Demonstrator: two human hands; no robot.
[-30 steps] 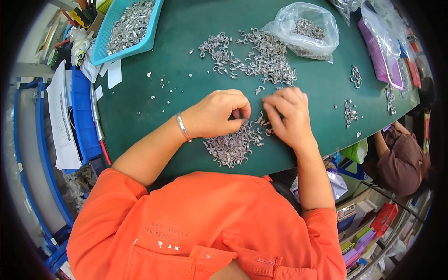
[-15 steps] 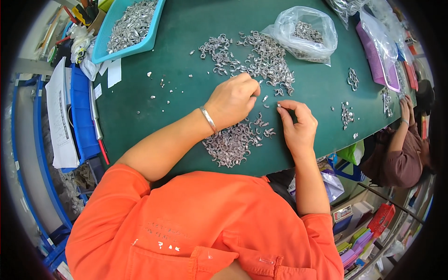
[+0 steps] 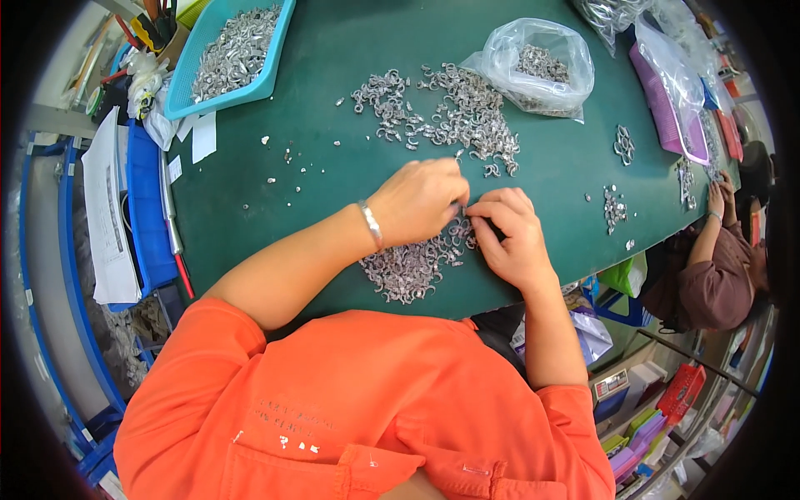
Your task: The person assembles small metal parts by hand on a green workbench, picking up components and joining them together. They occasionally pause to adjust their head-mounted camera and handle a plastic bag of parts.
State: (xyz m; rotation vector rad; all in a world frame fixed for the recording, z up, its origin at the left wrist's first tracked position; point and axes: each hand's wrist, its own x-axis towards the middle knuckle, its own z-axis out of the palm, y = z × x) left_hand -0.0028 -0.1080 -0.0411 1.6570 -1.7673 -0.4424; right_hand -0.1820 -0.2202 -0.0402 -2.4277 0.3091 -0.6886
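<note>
My left hand (image 3: 421,202), with a silver bangle at the wrist, is closed, its fingers bent down beside the near pile. My right hand (image 3: 510,237) faces it closely, thumb and forefinger pinched together. What either hand holds is too small and too covered to make out. Just below them lies the near pile of small grey metal C-shaped pieces (image 3: 404,272), partly under my left wrist. Beyond my hands a looser far pile of similar metal pieces (image 3: 473,108) spreads over the green tabletop (image 3: 333,187).
A turquoise basket (image 3: 268,77) of metal pieces stands far left. At the back right are an open clear plastic bag (image 3: 575,96) of pieces and a purple basket (image 3: 667,125). Small clusters (image 3: 615,208) lie right. Another person (image 3: 717,275) sits at the right edge.
My right hand has moved left and slightly down, up to my left hand. My left hand has shifted a little toward me. The tiny pale piece at my right fingertips is now hidden.
</note>
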